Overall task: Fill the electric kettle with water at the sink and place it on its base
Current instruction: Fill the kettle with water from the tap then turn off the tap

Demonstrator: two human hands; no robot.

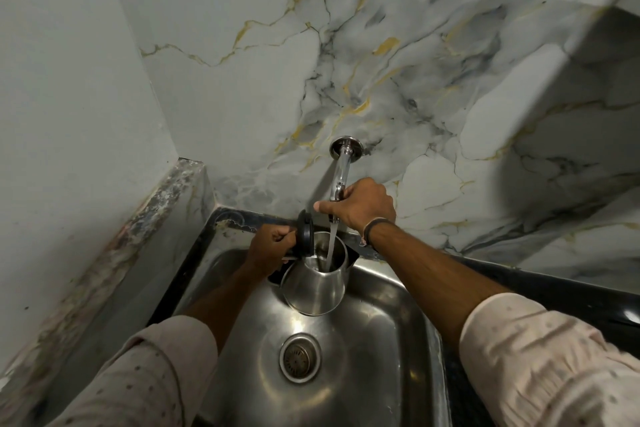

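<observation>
A steel electric kettle (317, 282) hangs over the steel sink (388, 319), its black lid (306, 226) flipped up to the left. My left hand (272, 250) grips the kettle's black handle. A stream of water (331, 242) falls from the wall tap (341, 172) straight into the kettle's open mouth. My right hand (360, 206) is closed around the tap's handle, just above the kettle. The kettle's base is nowhere in view.
The sink's drain (300, 356) lies below the kettle. A black countertop (561, 291) runs to the right of the sink. Marbled wall tiles (398, 80) rise behind the tap, and a plain wall with a stone ledge (145, 225) closes off the left.
</observation>
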